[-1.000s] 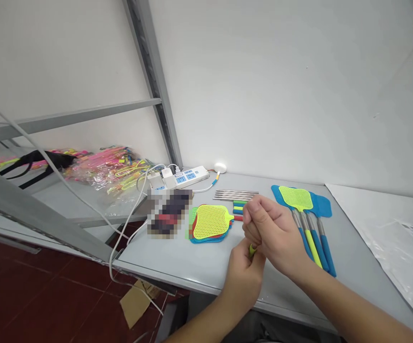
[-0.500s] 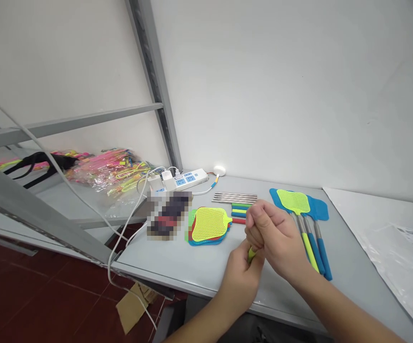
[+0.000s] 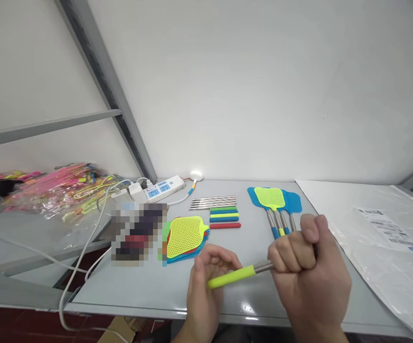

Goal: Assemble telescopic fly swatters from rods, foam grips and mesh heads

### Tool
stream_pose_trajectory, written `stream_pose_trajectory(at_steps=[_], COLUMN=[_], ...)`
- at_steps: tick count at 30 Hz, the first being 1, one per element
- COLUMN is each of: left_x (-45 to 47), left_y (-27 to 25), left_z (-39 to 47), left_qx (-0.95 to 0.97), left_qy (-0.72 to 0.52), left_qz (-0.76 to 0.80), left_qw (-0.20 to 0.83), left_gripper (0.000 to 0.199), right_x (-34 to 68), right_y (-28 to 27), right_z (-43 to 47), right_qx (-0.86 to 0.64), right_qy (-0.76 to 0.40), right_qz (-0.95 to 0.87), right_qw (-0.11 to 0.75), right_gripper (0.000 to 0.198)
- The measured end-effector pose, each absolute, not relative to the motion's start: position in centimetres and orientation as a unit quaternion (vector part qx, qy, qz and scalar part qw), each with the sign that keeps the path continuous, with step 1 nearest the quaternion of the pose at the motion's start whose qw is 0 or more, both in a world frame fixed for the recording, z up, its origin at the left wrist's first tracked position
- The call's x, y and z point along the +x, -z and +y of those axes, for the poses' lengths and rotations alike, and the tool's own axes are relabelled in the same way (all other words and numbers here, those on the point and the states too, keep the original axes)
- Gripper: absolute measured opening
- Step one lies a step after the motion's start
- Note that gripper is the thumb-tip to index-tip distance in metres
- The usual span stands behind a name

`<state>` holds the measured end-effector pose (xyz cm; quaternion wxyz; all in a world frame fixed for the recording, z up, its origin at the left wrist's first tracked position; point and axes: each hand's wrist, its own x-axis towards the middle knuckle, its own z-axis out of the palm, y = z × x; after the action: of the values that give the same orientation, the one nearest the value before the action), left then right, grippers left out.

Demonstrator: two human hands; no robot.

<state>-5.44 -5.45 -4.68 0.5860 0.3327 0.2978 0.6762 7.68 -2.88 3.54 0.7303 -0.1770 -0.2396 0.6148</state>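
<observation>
My right hand (image 3: 306, 271) is closed in a fist around the metal rod (image 3: 262, 266) of a fly swatter handle, whose yellow-green grip (image 3: 233, 276) points left. My left hand (image 3: 208, 281) is cupped by the grip's free end, fingers apart and not wrapped round it; whether the palm touches it I cannot tell. Beyond my left hand lies a stack of swatter heads (image 3: 186, 237), yellow on top. Loose coloured grips (image 3: 225, 219) lie beside it, with several thin metal rods (image 3: 213, 203) behind. Behind my right hand are assembled fly swatters (image 3: 275, 199) with blue and yellow heads.
A white power strip (image 3: 163, 189) with plugs and cables stands at the back left. Left of the stack is a pixelated object (image 3: 140, 234). Plastic-bagged colourful items (image 3: 66, 188) lie on the left shelf behind a metal post (image 3: 109, 90). A white plastic sheet (image 3: 363, 228) covers the right side.
My hands, close together before, have moved apart. My right hand has moved right with the rod, the left has loosened, and the yellow-green grip now shows fully. The view has turned right.
</observation>
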Motion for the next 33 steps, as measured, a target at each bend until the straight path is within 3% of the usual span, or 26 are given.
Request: stream_pose_trajectory(at_steps=[9, 17, 20, 24, 27, 30, 33], left_x=[-4.5, -5.6, -6.8, -8.8, -10.7, -13.0, -15.1], left_y=[1.2, 0.4, 1.2, 2.2, 3.3, 4.4, 4.8], left_z=[-7.1, -7.2, -7.2, -8.9, -11.0, -12.0, -11.7], left_qx=[0.167, 0.173, 0.252, 0.471, 0.485, 0.321, 0.163], left_qy=[-0.756, -0.761, -0.706, -0.531, -0.497, -0.568, -0.668], left_qz=[0.340, 0.353, 0.421, 0.525, 0.546, 0.527, 0.445], left_qw=[0.534, 0.515, 0.510, 0.469, 0.468, 0.545, 0.574], left_gripper=[0.051, 0.038, 0.034, 0.033, 0.036, 0.044, 0.045], right_x=[5.7, 4.4, 4.0, 3.1, 1.2, -0.8, -2.1], right_y=[-2.9, -3.8, -3.8, -3.1, -2.2, -0.6, 2.0], right_z=[-3.5, -4.1, -3.5, -1.7, -0.9, -0.6, -0.4], right_qx=[-0.126, -0.139, -0.155, -0.205, -0.229, -0.304, -0.414], right_qy=[-0.642, -0.631, -0.646, -0.681, -0.681, -0.554, -0.275], right_qz=[-0.254, -0.258, -0.262, -0.248, -0.327, -0.543, -0.766], right_qw=[0.712, 0.718, 0.700, 0.657, 0.614, 0.553, 0.408], right_gripper=[0.038, 0.037, 0.036, 0.031, 0.028, 0.039, 0.058])
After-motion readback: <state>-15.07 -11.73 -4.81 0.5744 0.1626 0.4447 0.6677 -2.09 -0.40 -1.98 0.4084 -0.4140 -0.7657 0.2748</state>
